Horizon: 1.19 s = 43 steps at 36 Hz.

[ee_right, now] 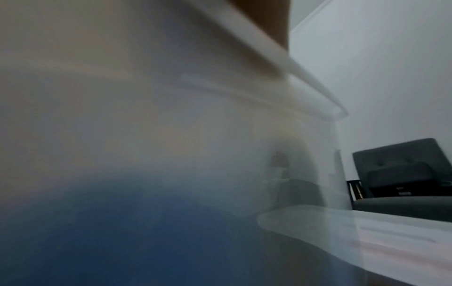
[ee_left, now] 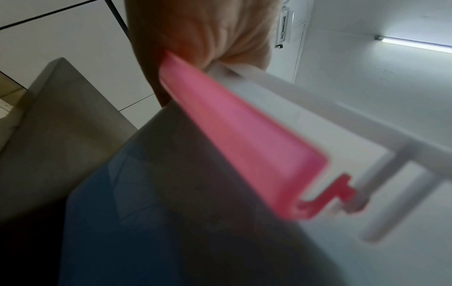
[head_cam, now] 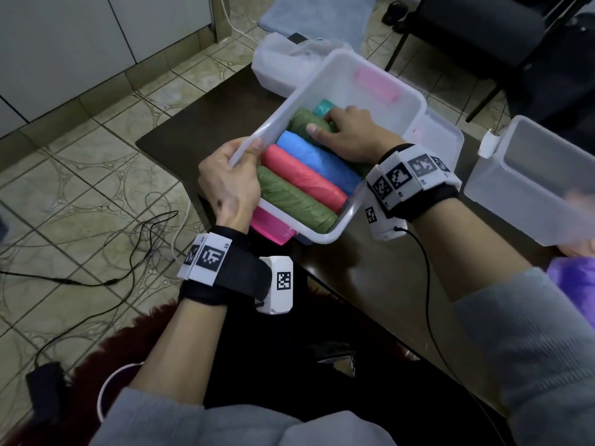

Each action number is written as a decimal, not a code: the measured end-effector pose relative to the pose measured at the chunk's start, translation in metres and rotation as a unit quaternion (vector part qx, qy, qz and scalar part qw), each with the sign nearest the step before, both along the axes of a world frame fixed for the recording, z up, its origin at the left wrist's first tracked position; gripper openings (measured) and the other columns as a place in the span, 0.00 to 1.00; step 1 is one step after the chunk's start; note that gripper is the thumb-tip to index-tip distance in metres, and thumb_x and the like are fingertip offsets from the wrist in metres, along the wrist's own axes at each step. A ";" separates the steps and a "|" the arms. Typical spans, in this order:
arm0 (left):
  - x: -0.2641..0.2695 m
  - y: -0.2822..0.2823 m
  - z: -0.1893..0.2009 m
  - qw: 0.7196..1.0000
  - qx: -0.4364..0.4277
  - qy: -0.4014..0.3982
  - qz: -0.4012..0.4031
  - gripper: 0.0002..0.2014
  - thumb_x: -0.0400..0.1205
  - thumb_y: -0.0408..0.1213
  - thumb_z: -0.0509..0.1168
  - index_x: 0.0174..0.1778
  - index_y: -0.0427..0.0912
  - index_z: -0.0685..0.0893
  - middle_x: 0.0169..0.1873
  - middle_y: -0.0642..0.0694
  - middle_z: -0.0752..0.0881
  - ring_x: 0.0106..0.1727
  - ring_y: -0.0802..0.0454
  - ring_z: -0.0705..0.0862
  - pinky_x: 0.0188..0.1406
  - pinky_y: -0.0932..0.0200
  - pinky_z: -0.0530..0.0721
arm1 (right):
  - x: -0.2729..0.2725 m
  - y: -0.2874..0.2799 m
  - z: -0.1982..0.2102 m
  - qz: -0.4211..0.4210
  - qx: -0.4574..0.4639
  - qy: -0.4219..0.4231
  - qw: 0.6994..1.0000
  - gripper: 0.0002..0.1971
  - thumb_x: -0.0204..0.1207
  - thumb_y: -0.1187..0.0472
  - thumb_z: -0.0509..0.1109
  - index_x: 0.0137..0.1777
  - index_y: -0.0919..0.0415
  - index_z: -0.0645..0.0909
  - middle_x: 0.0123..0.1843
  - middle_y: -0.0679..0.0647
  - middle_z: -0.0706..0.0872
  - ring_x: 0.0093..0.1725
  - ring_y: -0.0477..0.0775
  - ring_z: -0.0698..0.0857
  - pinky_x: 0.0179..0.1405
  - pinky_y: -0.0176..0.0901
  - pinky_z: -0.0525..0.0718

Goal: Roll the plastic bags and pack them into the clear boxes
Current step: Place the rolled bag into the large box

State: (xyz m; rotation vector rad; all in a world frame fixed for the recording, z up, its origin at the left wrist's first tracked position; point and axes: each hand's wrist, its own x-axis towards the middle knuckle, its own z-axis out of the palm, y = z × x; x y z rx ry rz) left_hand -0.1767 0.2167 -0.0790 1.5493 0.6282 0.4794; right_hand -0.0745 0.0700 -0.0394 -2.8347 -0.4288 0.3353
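A clear box (head_cam: 370,70) with pink latches sits tilted on the dark table (head_cam: 206,117). Inside lie rolled bags side by side: a green roll (head_cam: 293,201), a red roll (head_cam: 306,177), a blue roll (head_cam: 317,157), a second green roll (head_cam: 301,119) and a teal roll (head_cam: 323,106). My left hand (head_cam: 235,175) grips the box's left rim, thumb over the edge. My right hand (head_cam: 341,130) reaches into the box and presses on the far green roll, fingers curled over it. The left wrist view shows the pink latch (ee_left: 239,135) close up; the right wrist view is blurred by the box wall.
A second clear box (head_cam: 531,178) stands at the right. A box lid (head_cam: 441,136) lies behind the first box. A loose white bag (head_cam: 283,62) sits at the table's far end, a purple bag (head_cam: 573,278) at the right edge. Cables trail over the tiled floor (head_cam: 96,175).
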 end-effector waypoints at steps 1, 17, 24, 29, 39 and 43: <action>0.000 0.000 0.000 1.000 0.000 0.001 0.000 0.06 0.76 0.44 0.72 0.35 0.60 0.85 0.31 0.60 0.85 0.36 0.61 0.84 0.47 0.58 0.87 | -0.002 -0.001 0.000 -0.008 0.046 -0.046 0.998 0.24 0.84 0.44 0.55 0.71 0.61 0.72 0.69 0.64 0.74 0.71 0.63 0.69 0.69 0.49 0.65; 0.007 -0.007 0.014 0.997 0.030 0.068 -0.008 0.06 0.78 0.45 0.70 0.46 0.52 0.90 0.34 0.57 0.85 0.43 0.56 0.86 0.51 0.57 0.86 | -0.026 -0.033 -0.011 -0.414 0.381 -0.048 0.825 0.18 0.86 0.65 0.50 0.74 0.73 0.64 0.74 0.64 0.72 0.73 0.61 0.72 0.58 0.36 0.65; 0.013 -0.007 0.012 0.995 0.041 0.093 -0.018 0.11 0.78 0.47 0.69 0.53 0.49 0.89 0.40 0.53 0.86 0.46 0.56 0.86 0.52 0.61 0.84 | -0.032 -0.030 -0.006 -0.411 0.386 -0.031 0.825 0.19 0.86 0.65 0.49 0.75 0.71 0.63 0.73 0.63 0.74 0.71 0.61 0.73 0.58 0.38 0.69; 0.009 -0.007 0.017 0.986 0.104 0.117 -0.049 0.18 0.82 0.47 0.65 0.65 0.45 0.83 0.55 0.48 0.85 0.55 0.53 0.82 0.56 0.64 0.77 | -0.044 -0.037 -0.004 -0.383 0.400 -0.017 0.832 0.19 0.87 0.59 0.51 0.70 0.71 0.70 0.63 0.61 0.78 0.60 0.57 0.77 0.49 0.38 0.68; -0.015 -0.092 0.085 0.919 0.329 -0.070 -0.206 0.20 0.83 0.39 0.60 0.72 0.43 0.72 0.69 0.47 0.76 0.70 0.53 0.73 0.62 0.70 0.65 | -0.107 -0.150 0.001 -0.420 0.252 -0.055 0.870 0.25 0.79 0.68 0.59 0.77 0.64 0.65 0.73 0.62 0.72 0.71 0.59 0.73 0.65 0.43 0.72; -0.031 -0.167 0.065 0.857 0.311 -0.094 -0.399 0.18 0.83 0.39 0.61 0.69 0.42 0.77 0.67 0.45 0.81 0.69 0.50 0.77 0.66 0.64 0.68 | -0.150 -0.199 0.012 -0.455 0.110 -0.031 0.883 0.24 0.78 0.67 0.60 0.75 0.64 0.66 0.70 0.64 0.75 0.69 0.63 0.75 0.62 0.46 0.73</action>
